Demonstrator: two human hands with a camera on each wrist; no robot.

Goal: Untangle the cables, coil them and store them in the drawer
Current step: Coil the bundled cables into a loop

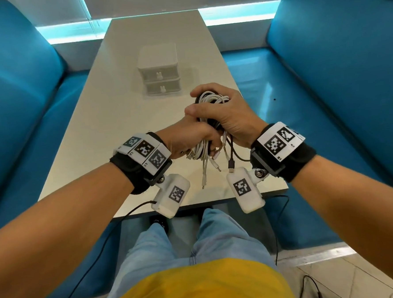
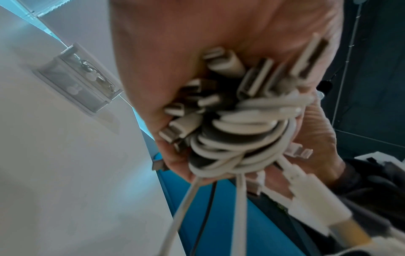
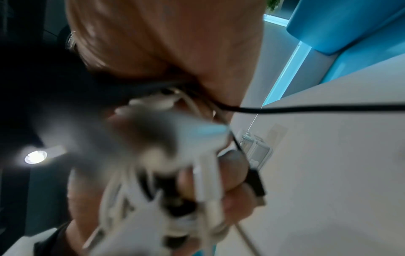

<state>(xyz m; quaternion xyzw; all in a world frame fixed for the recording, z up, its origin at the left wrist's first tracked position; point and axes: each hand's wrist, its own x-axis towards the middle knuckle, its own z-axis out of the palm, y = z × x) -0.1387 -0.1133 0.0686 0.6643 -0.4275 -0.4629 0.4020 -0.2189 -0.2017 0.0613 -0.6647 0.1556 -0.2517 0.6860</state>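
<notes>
together both hands grip the tangled bundle of white and black cables (image 1: 212, 115) above the near end of the pale table (image 1: 111, 121): right hand (image 1: 229, 114) curled round its far end, left hand (image 1: 188, 137) round its near end (plug ends dangle down), bundle running front-to-back, short of the closed small white two-drawer box (image 1: 159, 70).
</notes>
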